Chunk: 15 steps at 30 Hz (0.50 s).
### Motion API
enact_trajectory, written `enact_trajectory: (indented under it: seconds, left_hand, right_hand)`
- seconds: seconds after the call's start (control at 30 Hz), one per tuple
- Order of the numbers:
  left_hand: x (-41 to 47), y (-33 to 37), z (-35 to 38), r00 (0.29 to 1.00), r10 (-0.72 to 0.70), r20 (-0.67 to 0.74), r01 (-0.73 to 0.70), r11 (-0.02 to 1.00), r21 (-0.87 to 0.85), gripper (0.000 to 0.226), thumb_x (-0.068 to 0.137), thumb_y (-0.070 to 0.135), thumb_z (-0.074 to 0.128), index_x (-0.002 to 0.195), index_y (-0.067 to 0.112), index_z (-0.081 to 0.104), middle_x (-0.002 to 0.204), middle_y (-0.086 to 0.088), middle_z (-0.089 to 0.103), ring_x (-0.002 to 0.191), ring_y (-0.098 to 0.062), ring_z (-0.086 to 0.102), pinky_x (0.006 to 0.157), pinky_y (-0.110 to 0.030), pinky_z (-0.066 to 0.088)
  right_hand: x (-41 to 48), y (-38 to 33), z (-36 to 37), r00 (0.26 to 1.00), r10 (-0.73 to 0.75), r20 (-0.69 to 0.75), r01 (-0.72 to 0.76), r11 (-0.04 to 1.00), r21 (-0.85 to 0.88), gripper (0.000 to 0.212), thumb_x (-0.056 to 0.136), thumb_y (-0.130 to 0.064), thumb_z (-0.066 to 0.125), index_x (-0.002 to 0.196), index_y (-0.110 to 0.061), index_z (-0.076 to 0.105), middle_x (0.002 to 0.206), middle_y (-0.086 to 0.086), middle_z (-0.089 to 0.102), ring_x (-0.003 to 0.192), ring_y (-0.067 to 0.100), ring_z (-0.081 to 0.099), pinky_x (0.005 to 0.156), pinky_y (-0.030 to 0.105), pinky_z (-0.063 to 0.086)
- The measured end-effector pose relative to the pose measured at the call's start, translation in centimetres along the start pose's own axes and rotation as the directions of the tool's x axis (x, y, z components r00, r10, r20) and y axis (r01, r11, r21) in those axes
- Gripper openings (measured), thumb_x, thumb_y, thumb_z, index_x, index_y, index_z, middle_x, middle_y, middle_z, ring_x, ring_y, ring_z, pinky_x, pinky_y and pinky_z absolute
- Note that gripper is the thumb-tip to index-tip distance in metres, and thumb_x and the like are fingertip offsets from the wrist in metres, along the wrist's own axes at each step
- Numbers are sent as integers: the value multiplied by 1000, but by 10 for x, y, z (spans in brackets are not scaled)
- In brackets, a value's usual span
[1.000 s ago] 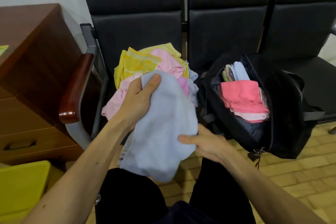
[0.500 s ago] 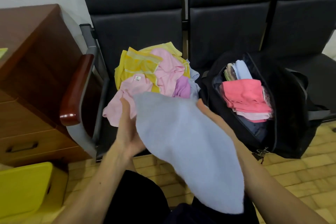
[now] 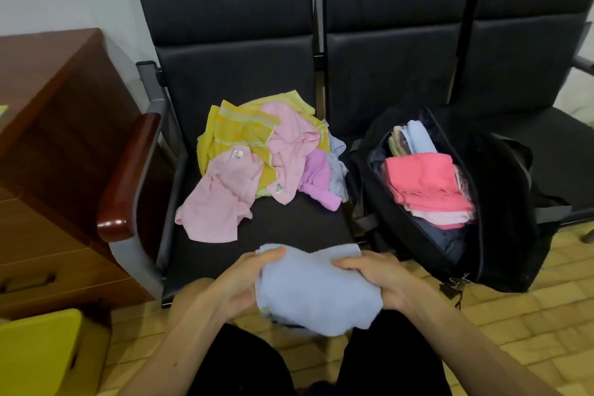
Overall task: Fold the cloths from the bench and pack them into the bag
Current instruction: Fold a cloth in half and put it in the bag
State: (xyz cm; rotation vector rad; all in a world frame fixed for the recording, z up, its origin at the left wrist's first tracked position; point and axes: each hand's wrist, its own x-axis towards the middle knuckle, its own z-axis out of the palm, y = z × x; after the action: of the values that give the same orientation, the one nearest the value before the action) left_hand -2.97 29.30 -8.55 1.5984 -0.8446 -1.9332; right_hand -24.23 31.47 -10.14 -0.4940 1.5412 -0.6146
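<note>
A light blue cloth (image 3: 316, 291) is bunched between both hands, low over my lap at the front edge of the black bench seat (image 3: 289, 228). My left hand (image 3: 247, 280) grips its left side and my right hand (image 3: 374, 276) grips its right side. Further back on the same seat lies a loose pile of cloths (image 3: 260, 161) in pink, yellow, lilac and pale blue. An open black bag (image 3: 501, 202) rests on the seat to the right, holding folded cloths with a coral pink one (image 3: 424, 183) on top.
A brown wooden cabinet (image 3: 54, 145) stands at the left, beside the bench's wooden armrest (image 3: 128, 177). A yellow box (image 3: 35, 354) sits at the lower left on the tiled floor (image 3: 530, 315). A third bench seat (image 3: 562, 145) lies behind the bag.
The blue cloth was held up and spread out; both hands have now brought it down and gathered it into a smaller bundle over my lap. The pile behind it is uncovered.
</note>
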Motion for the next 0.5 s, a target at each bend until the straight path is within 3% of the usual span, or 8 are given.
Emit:
enact_trajectory:
  seconds: [0.1,0.17,0.2,0.3,0.37,0.43,0.47,0.5]
  left_hand:
    - [2,41,2,994,105,-28,-102,991,84,34,93,19,65,117,-6,63,89,-12,75,89,-28,70,80,-37,56]
    - [-12,88,2,953,301,41,-303,951,57,44,87,18,70,125,-2,61,109,-14,74,104,-29,70,91,-42,56]
    - [-27,112,1,906,412,97,-415,910,14,46,84,16,70,127,4,61,118,-11,72,109,-26,69,92,-41,57]
    - [-77,159,-6,661,709,246,-736,676,28,37,81,14,66,118,17,65,119,-2,72,109,-18,69,83,-31,59]
    - [-89,159,-14,556,782,281,-825,561,69,27,78,18,72,105,19,74,114,-3,74,106,-22,70,83,-34,60]
    - [-87,144,-17,499,805,321,-866,468,174,14,72,22,82,86,21,80,107,-3,75,99,-22,71,82,-36,60]
    - [-82,136,-18,478,808,344,-878,430,209,10,74,13,82,78,20,79,105,-5,74,96,-21,71,81,-37,59]
    - [-79,130,-19,467,812,350,-883,405,239,21,77,-3,76,73,17,77,104,-9,73,96,-22,71,81,-37,59]
  right_hand:
    - [-9,-45,-13,981,-157,110,160,987,-20,11,90,-7,67,95,0,73,88,15,74,72,18,72,70,30,58]
    - [-42,-95,-11,899,-419,128,424,906,-9,17,91,-7,67,108,-4,69,96,11,74,78,14,73,71,28,59]
    - [-61,-116,-13,813,-568,132,573,820,-1,26,91,-8,68,117,-10,66,104,5,74,88,13,73,75,27,59]
    - [-131,-150,-28,397,-906,149,918,387,-92,23,90,-5,68,109,-18,65,97,-6,74,93,7,70,75,29,58]
    - [-144,-145,-27,294,-928,230,954,268,-137,16,89,5,65,92,-9,72,88,-4,73,86,4,68,72,27,54]
    - [-137,-129,-26,285,-899,334,958,252,-139,28,86,14,63,84,-10,77,97,-5,73,93,7,70,79,21,53]
    - [-131,-121,-27,276,-888,367,959,231,-163,32,83,16,63,82,-12,78,103,-3,73,98,12,70,81,22,53]
    - [-129,-117,-27,264,-884,385,962,209,-177,37,80,20,61,81,-13,78,107,-1,73,101,15,69,83,23,53]
